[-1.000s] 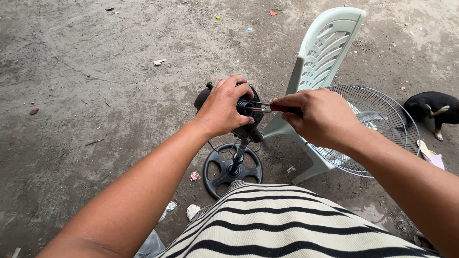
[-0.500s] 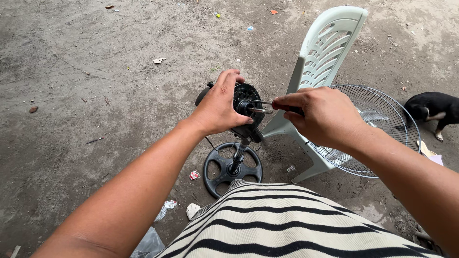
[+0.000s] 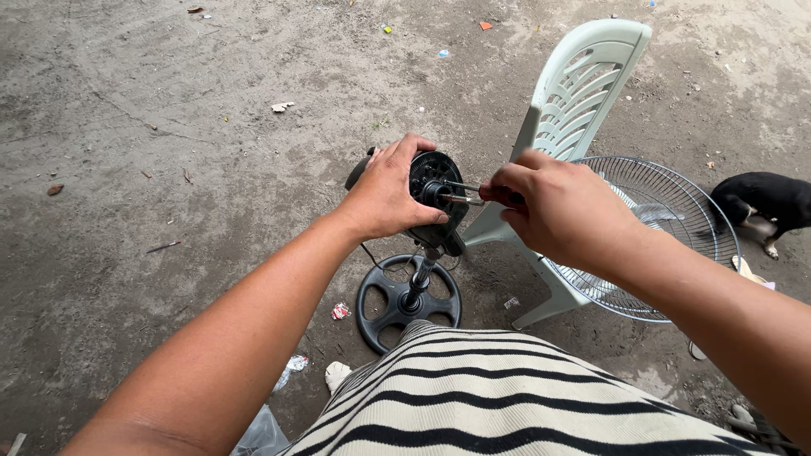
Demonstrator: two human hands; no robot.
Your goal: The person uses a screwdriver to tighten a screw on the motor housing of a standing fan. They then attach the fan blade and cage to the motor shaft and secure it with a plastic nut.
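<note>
A black pedestal fan stands on the concrete with no grille or blades on it. My left hand (image 3: 390, 190) grips the black motor housing (image 3: 432, 177) from the left side. My right hand (image 3: 562, 211) is closed around a thin metal tool (image 3: 463, 192) whose tip meets the centre of the motor's front, at the shaft. Below the hands, the fan's pole runs down to its round black base (image 3: 397, 306).
A pale green plastic chair (image 3: 583, 84) stands just beyond my right hand, with a wire fan grille (image 3: 667, 203) leaning against it. A black animal (image 3: 764, 203) lies at the right edge. Scraps of litter dot the ground. My striped shirt fills the bottom.
My left hand has slid round on the motor housing, uncovering more of its front face. My right hand and the tool have stayed at the shaft.
</note>
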